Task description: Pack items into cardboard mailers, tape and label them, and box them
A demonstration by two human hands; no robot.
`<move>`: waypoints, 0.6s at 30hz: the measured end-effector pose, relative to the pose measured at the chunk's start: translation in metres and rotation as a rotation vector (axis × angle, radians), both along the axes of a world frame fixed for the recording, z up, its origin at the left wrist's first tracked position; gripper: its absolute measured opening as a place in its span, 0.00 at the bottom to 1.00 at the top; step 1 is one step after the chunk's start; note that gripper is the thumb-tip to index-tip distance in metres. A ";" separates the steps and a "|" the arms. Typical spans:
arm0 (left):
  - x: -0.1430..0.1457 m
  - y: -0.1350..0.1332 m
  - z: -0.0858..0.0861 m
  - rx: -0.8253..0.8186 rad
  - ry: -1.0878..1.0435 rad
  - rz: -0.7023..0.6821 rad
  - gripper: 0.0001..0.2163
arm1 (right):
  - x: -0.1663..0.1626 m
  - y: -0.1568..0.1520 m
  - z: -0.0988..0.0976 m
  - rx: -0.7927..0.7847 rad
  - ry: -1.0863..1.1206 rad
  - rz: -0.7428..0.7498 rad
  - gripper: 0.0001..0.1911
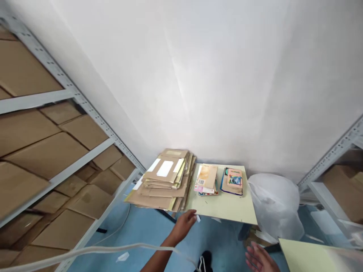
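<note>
My left hand (184, 224) reaches forward to the near edge of a small pale green table (227, 209). Its fingers are drawn together around a small white scrap (197, 218) at their tips. Just left of that hand, a stack of flattened cardboard boxes (164, 181) overhangs the table's left side. Two low piles of books lie further back, one with a tan cover (207, 178) and one with a colourful cover (233, 180). My right hand (259, 258) hovers low at the bottom edge, fingers stretched out, holding nothing.
Grey metal shelving (70, 90) packed with cardboard boxes fills the left; another shelf (331, 155) stands at the right. A white plastic bag (276, 204) sits beside the table. A second pale green board (309, 255) is at the bottom right. A white cable (93, 251) crosses the blue floor.
</note>
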State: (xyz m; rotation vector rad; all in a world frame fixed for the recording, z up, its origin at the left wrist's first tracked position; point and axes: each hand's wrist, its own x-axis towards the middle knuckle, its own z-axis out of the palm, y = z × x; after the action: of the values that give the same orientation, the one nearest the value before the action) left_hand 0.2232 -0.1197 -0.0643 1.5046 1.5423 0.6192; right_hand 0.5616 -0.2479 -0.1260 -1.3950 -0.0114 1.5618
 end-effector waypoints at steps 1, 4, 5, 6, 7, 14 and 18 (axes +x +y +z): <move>-0.024 0.009 0.005 0.037 -0.002 0.090 0.16 | -0.020 0.016 0.015 0.035 0.004 0.031 0.33; -0.102 0.048 0.025 0.198 0.056 0.325 0.16 | -0.089 0.067 0.057 0.169 -0.007 0.116 0.34; -0.129 0.064 0.032 0.241 0.085 0.379 0.17 | -0.115 0.086 0.070 0.227 -0.005 0.160 0.33; -0.157 0.081 0.038 0.267 0.113 0.423 0.18 | -0.142 0.106 0.080 0.282 -0.005 0.202 0.32; -0.184 0.098 0.043 0.278 0.137 0.454 0.18 | -0.171 0.127 0.089 0.317 -0.008 0.234 0.31; -0.304 0.198 0.037 0.176 0.235 0.436 0.15 | -0.340 0.266 0.091 0.343 -0.298 0.319 0.22; -0.316 0.212 0.022 0.098 0.250 0.395 0.12 | -0.374 0.300 0.074 0.254 -0.549 0.386 0.16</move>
State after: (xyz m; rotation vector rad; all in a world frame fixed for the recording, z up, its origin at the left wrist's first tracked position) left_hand -0.0925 0.0922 -0.0420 1.3982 2.0557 0.7607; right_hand 0.1871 0.0517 -0.0518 -1.6331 -0.8228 1.3647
